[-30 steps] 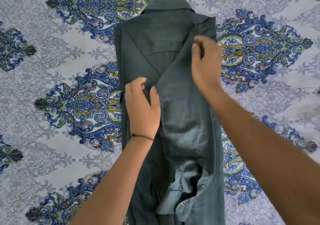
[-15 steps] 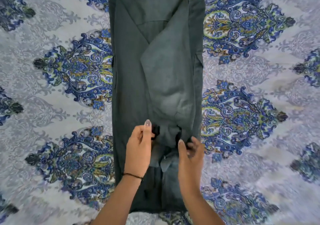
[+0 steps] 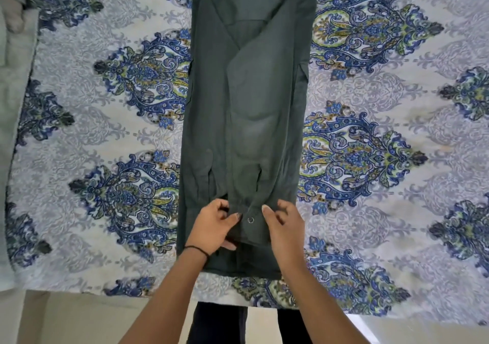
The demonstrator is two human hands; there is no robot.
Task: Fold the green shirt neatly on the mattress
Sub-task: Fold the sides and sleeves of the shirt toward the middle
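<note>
Green shirt folded long, by front edge of mattress, near end pinched by left hand and right hand

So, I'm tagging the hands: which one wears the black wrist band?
The left hand: a thin black band circles its wrist, while the right hand has a bare wrist. Both grip the green shirt at its near end.

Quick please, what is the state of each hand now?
Left hand: closed, pinching the sleeve cuff of the green shirt.
Right hand: closed, pinching the same cuff.
</note>
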